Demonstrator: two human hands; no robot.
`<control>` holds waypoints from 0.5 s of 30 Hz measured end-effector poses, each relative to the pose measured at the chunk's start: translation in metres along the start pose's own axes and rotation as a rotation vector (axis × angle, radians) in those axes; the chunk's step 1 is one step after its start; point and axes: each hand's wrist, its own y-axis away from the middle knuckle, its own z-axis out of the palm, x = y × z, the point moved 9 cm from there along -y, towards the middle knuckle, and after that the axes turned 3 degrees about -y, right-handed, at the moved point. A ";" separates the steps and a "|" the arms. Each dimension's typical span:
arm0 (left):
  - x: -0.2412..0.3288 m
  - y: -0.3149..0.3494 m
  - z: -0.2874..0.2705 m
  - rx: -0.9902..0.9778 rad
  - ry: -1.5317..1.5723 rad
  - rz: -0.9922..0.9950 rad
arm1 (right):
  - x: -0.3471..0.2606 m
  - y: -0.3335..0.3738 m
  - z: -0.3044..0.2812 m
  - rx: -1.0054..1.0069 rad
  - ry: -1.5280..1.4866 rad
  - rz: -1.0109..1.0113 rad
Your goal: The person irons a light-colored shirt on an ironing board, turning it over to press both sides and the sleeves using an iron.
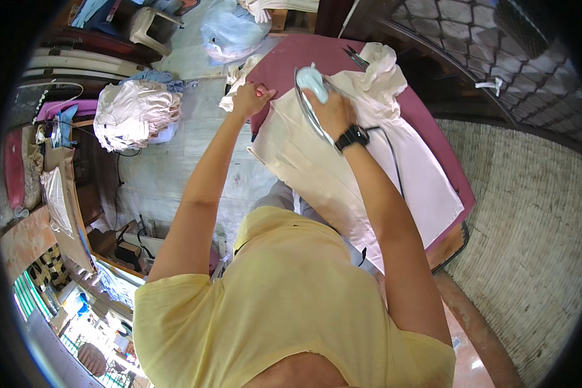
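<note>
My right hand [335, 116] grips a pale blue and white clothes iron [312, 79], which rests on a cream garment [362, 174] spread over a maroon-covered ironing board [291, 55]. The iron's dark cord [393, 155] runs back over the cloth beside my wrist. At the board's left edge my left hand [249, 101] is closed, its fingers curled at the garment's upper left edge; the bit of cloth inside them is mostly hidden. Part of the cream cloth [234, 83] hangs over that edge beyond the hand. A bunched part [383, 71] lies at the far right.
Dark scissors [355, 57] lie on the board's far end. Left of the board is a pile of cream clothes [138, 113]. A filled clear plastic bag [233, 29] and a pale stool [152, 29] stand beyond. A dark lattice gate [478, 58] borders the right.
</note>
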 end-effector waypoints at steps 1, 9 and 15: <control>-0.016 0.002 0.001 0.085 0.099 -0.010 | -0.001 0.010 0.008 -0.028 0.023 -0.002; -0.036 -0.001 0.012 0.223 0.362 -0.063 | -0.039 -0.014 0.030 0.038 0.010 -0.085; -0.045 0.001 0.017 0.225 0.497 -0.072 | -0.025 0.022 0.047 -0.035 -0.059 -0.065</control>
